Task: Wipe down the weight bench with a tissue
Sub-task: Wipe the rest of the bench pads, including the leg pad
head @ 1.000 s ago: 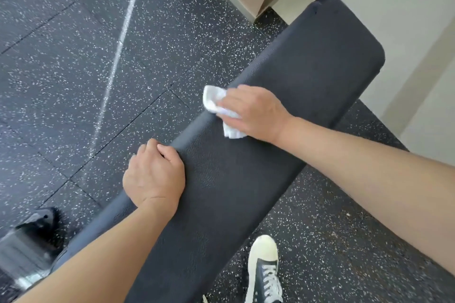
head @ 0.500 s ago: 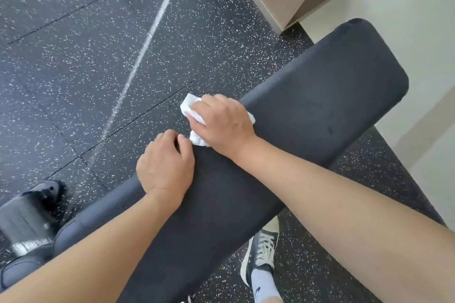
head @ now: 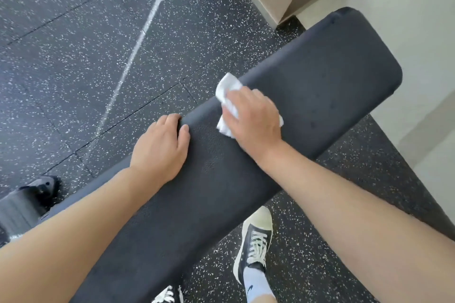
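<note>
Pressing white tissue [head: 227, 96] onto black weight bench [head: 320, 96] mid-frame, right hand [head: 253, 118] flat-fingered. Gripping bench edge, left hand [head: 161, 147] fingers curling over

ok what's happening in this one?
A person is wiping a black padded weight bench with a white tissue. The right hand presses the crumpled tissue flat against the pad's top, near the far long edge. The left hand rests beside it, fingers curled over that same edge, bracing. One sneaker stands on the speckled floor on the near side of the bench.
</note>
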### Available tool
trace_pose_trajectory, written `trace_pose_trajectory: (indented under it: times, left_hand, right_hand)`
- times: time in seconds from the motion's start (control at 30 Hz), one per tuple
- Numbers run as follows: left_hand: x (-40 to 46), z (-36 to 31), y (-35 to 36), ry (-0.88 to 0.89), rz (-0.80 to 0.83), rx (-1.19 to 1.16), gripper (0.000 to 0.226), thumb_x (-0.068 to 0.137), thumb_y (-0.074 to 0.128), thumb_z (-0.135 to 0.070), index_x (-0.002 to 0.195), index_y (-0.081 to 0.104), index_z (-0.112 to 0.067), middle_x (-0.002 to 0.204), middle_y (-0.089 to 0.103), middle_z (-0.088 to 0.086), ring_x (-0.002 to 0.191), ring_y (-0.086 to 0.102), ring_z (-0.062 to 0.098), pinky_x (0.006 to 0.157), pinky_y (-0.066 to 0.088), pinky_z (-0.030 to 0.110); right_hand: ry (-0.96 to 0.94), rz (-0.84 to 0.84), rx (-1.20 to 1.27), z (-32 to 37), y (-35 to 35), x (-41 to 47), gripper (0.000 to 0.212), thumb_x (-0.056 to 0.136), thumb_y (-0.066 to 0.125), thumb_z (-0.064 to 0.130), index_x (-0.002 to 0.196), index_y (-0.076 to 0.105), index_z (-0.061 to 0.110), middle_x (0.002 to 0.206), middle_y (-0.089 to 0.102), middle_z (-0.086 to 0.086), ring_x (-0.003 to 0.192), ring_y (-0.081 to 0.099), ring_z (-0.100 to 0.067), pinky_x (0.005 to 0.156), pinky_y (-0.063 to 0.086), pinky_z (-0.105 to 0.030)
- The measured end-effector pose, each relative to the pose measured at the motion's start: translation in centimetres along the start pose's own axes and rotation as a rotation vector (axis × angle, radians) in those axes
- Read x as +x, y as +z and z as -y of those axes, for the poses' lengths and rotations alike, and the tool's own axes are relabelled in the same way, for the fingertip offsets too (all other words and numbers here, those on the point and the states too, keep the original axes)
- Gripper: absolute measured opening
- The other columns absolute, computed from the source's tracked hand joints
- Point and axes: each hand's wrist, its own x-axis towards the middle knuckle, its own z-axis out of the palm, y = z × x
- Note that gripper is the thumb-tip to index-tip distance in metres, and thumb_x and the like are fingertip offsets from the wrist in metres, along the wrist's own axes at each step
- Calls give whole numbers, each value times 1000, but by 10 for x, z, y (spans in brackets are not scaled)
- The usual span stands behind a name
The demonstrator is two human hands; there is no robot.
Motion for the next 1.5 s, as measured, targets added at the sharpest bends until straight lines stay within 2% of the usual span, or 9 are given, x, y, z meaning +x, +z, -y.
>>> trace_pose_trajectory:
  times: [0.23,0.4,0.53,0.83,0.9,1.03,1.17,1.33,1.5]
  left_hand:
    - [49,-61,13,9,-38,0,32,106,30,-42,93,47,-19,96,55,4,87,50,31,74,33,39]
    - [77,-103,27,12,-128,33,38,105,28,-45,89,46,-16,82,50,1,76,44,30,70,32,40]
    - [105,-122,30,-204,-138,-8,50,103,20,-46,82,55,-16,89,57,10,86,50,35,79,37,44]
    - [107,-131,37,-338,-279,42,50,96,22,-44,81,59,-14,84,55,10,82,50,36,83,43,47]
    - [106,-132,38,-326,-291,59,50,96,21,-44,80,58,-14,83,55,9,81,50,36,81,42,47]
    - [106,-132,39,-326,-308,83,52,97,21,-44,80,59,-11,83,59,14,82,55,40,84,46,50]
    - [104,-134,39,-337,-305,95,50,98,22,-43,79,58,-13,79,53,10,80,51,37,80,43,49]
    - [106,-135,40,-360,-300,105,47,96,23,-42,66,51,-17,65,46,4,76,52,37,75,40,46]
    - [108,-135,40,-366,-327,102,49,92,24,-39,75,59,-9,78,58,17,79,55,41,76,44,47]
  right_hand:
    - [-478,173,-19,-51,-25,-78,8,88,63,23,85,69,19,75,54,1,63,47,-22,54,38,-36]
    - [17,-41,-20,-156,-49,-51,10,88,69,21,91,72,11,76,60,-6,65,53,-32,54,47,-40]
    - [269,-116,34,-148,-44,-58,10,87,70,22,89,70,13,77,60,-2,66,52,-29,55,43,-36]
    - [-226,157,128,-51,-25,-102,14,82,71,34,89,68,22,78,58,5,68,51,-19,59,35,-33]
    - [-202,91,94,-86,-32,-90,8,84,70,29,84,71,21,75,59,3,65,53,-21,57,40,-36]
    - [178,-136,75,-188,-51,-69,11,83,76,20,90,76,11,76,63,-5,64,55,-30,55,48,-41]
    - [404,-146,101,-191,-54,-69,16,85,68,25,88,72,10,78,62,-4,67,53,-30,56,45,-40]
    - [196,-40,169,-90,-23,-65,14,77,72,31,84,69,19,76,60,-1,68,56,-27,58,38,-39]
    - [-28,58,236,-47,-14,-65,15,78,76,28,87,67,20,75,57,3,68,54,-20,59,43,-35]
